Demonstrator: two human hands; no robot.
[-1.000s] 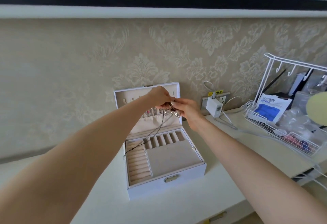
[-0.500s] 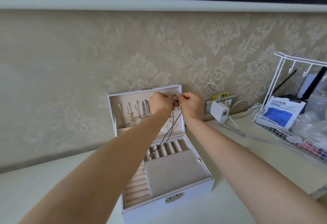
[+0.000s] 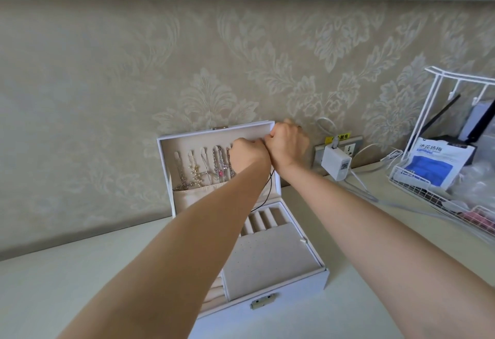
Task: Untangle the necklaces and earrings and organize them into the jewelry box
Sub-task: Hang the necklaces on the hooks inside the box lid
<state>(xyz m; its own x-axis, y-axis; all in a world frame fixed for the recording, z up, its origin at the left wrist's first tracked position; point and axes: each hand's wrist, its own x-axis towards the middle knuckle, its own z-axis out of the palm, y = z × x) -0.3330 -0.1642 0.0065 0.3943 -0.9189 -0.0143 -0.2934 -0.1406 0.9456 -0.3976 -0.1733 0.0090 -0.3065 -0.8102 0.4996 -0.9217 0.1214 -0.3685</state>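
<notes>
Up top, the black cord necklace dangled from my left hand and right hand, knuckles touching, both pinching it at the jewelry box lid. If the slack cord swung, it probably would've tangled into the hung chains alongside.

Both arms are bare: the left forearm and the right forearm are uncovered up to the wrists. The left hand and the right hand are bare too. A small dark speck shows at one right finger; what it is cannot be told.
</notes>
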